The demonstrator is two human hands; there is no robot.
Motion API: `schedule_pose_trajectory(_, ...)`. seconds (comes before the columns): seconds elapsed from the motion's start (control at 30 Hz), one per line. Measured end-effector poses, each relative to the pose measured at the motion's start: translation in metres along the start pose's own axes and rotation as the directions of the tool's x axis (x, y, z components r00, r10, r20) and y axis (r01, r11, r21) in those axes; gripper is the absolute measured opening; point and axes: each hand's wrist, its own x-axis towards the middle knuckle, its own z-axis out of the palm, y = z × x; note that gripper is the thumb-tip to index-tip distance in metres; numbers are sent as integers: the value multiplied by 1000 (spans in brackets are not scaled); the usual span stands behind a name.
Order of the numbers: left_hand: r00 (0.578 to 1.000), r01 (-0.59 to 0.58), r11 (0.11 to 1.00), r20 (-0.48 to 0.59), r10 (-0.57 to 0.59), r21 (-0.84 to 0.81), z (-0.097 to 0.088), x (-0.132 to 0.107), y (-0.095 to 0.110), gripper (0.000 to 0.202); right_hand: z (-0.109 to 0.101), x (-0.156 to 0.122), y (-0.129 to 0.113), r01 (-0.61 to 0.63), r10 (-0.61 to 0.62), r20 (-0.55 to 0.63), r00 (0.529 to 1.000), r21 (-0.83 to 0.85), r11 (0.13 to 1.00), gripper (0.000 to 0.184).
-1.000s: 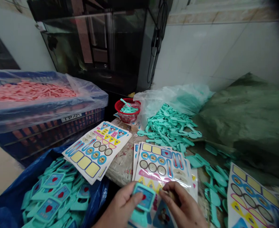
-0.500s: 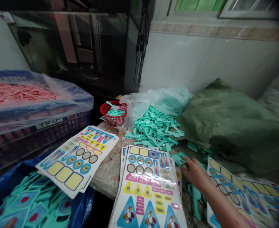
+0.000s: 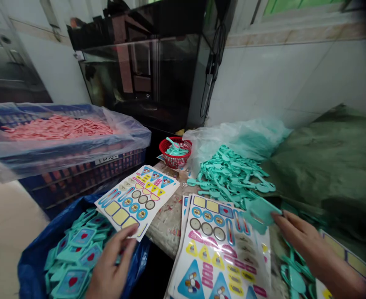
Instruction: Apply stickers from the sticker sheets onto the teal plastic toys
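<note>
My right hand pinches a flat teal plastic piece, slightly blurred, over the right edge of the middle stack of sticker sheets. My left hand is empty with its fingers apart, beside the near corner of the left sticker sheets. Below it, a blue bag holds teal pieces bearing blue stickers with red hearts. Behind the right hand lies a heap of loose teal plastic pieces, spilling from a clear plastic bag.
A red basket with teal pieces stands at the table's back. At left, a blue crate lined with plastic holds pink pieces. A green sack bulges at right, near more sticker sheets. A glass tank stands behind.
My right hand has lifted a teal piece from beside the heap and brought it over the middle sheets. My left hand has come up from the blue bag. The view has swung left.
</note>
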Motion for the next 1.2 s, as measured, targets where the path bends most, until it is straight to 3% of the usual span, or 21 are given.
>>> schedule_pose_trajectory(0.03, 998, -34, 999, 53, 35, -24, 13, -5, 6, 32, 3, -12, -15, -49, 26, 167, 986, 130, 990, 32)
schedule_pose_trajectory(0.1, 962, -136, 990, 237, 139, -29, 38, -15, 19, 38, 16, -39, -45, -161, 26, 364, 931, 345, 925, 36)
schedule_pose_trajectory(0.2, 797, -343, 937, 509, 325, -61, 71, -28, 32, 61, 45, -74, -76, -132, -75, 465, 882, 397, 908, 37)
schedule_pose_trajectory(0.27, 712, -375, 926, 626, 317, -42, 86, -32, 36, 75, 60, -89, -86, -83, -123, 457, 881, 405, 911, 35)
schedule_pose_trajectory(0.4, 672, -404, 914, 672, 311, -20, 96, -32, 31, 68, 77, -101, -87, -32, -149, 407, 901, 406, 913, 32)
schedule_pose_trajectory(0.53, 642, -403, 913, 691, 333, -65, 92, -30, 29, 67, 77, -104, -90, -11, -210, 434, 876, 455, 890, 31)
schedule_pose_trajectory(0.6, 664, -326, 940, 683, 305, -103, 91, -30, 32, 59, 71, -102, -92, -24, -236, 459, 856, 492, 870, 32)
schedule_pose_trajectory(0.67, 727, -184, 972, 646, 233, -144, 91, -28, 38, 50, 63, -93, -90, -64, -220, 467, 856, 519, 852, 34)
schedule_pose_trajectory(0.77, 797, 134, 959, 602, 44, -248, 94, -21, 48, 44, 55, -71, -72, -162, -37, 373, 927, 490, 857, 41)
schedule_pose_trajectory(0.8, 791, 261, 921, 610, -32, -290, 96, -18, 51, 42, 55, -61, -62, -173, 25, 319, 947, 446, 878, 45)
schedule_pose_trajectory(0.87, 730, 499, 785, 667, -151, -367, 103, -12, 54, 38, 59, -41, -41, -150, 74, 235, 969, 325, 934, 49)
schedule_pose_trajectory(0.93, 675, 636, 636, 715, -183, -437, 112, -9, 54, 39, 68, -21, -22, -92, 52, 188, 981, 213, 973, 48)
schedule_pose_trajectory(1.07, 647, 708, 489, 745, -161, -510, 129, -6, 51, 45, 87, 5, 0, -78, 69, 158, 985, 50, 996, 34)
schedule_pose_trajectory(1.2, 625, 709, 530, 762, -167, -465, 140, -5, 52, 42, 95, 7, 0, -108, 124, 122, 985, -132, 985, 20)
